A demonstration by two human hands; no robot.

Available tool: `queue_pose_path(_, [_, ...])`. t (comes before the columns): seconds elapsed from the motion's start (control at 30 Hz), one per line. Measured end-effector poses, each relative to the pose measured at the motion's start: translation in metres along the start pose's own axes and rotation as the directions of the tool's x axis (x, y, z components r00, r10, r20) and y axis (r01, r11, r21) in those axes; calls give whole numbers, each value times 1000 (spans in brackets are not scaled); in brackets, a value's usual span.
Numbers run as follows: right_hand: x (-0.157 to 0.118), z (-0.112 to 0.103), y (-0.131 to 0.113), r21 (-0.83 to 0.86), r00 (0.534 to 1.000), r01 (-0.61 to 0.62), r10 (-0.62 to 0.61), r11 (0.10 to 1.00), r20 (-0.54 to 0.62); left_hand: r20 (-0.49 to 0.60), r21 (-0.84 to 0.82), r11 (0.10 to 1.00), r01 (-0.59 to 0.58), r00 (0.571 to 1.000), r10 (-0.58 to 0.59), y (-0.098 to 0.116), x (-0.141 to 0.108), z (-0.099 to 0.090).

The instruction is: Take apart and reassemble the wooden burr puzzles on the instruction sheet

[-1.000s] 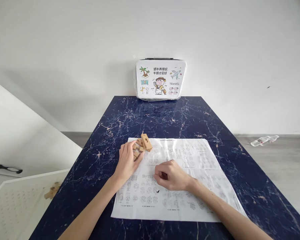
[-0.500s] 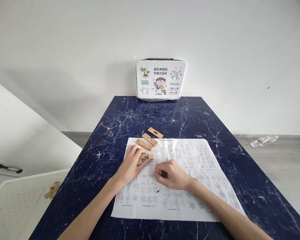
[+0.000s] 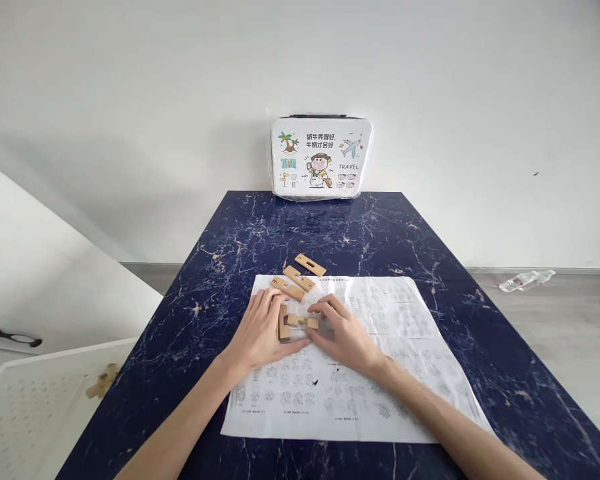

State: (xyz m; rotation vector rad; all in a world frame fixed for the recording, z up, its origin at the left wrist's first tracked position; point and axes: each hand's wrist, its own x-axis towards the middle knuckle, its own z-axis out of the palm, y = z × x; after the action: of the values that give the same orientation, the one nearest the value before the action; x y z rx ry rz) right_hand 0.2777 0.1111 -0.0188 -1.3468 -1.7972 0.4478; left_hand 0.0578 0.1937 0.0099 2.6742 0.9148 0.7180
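Observation:
My left hand (image 3: 257, 330) curls around a notched wooden puzzle piece (image 3: 283, 323), its thumb stretched out below toward my right thumb. Against that piece's right side lies another notched wooden puzzle piece (image 3: 296, 321), pointing across the paper. My right hand (image 3: 347, 337) is at its right end, thumb and fingers apart on either side of it and holding nothing that I can see. Beyond my left fingers lie three flat wooden pieces: one with a slot (image 3: 310, 265), one with a notch (image 3: 299, 279) and a marked one (image 3: 287, 289).
A printed diagram sheet (image 3: 380, 400) lies under my hands on the blue marbled table (image 3: 260, 233). A white cartoon case (image 3: 322, 160) stands against the wall at the far edge. Left and lower are a white perforated surface (image 3: 25, 407) and a wooden object (image 3: 103, 381); a plastic bottle (image 3: 526, 280) lies on the floor at right.
My right hand has opened from a curled pose and moved up and left to the wooden pieces. The crosswise piece has shifted slightly right and down, and the piece by my left hand shows more.

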Motion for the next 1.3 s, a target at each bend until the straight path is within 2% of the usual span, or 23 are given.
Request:
queue_pose_path(0.13, [1, 0, 2, 0, 1000, -3, 3, 1000, -10, -1, 122, 992, 27, 1000, -27, 0, 1, -1])
queue_pose_path(0.27, [3, -4, -1, 65, 995, -88, 91, 994, -44, -26, 143, 989, 43, 999, -40, 0, 1, 0])
queue_pose_path(0.5, [7, -9, -3, 106, 980, -163, 173, 981, -97, 96, -168, 985, 41, 995, -25, 3, -4, 7])
queue_pose_path(0.63, [7, -11, -2, 144, 972, -191, 207, 971, -108, 236, -287, 950, 124, 970, -55, 3, -3, -1])
queue_pose_path(0.73, [6, -11, -1, 194, 960, -241, 263, 951, -100, 306, -298, 946, 127, 951, -31, -3, 0, -10])
queue_pose_path(0.9, [6, -11, 1, 239, 948, -284, 309, 929, -74, 288, -204, 976, 81, 957, -19, -16, 5, -18])
queue_pose_path(1.1, [5, -10, 3, 272, 943, -305, 329, 913, -46, 296, -131, 989, 72, 955, -30, -15, 6, -16])
queue_pose_path(1.2, [4, -9, 3, 291, 940, -314, 339, 903, -35, 291, -188, 973, 132, 954, -73, -13, 5, -14])
queue_pose_path(1.3, [4, -9, 3, 316, 939, -316, 343, 895, -34, 281, -343, 914, 218, 952, -122, -13, 3, -12])
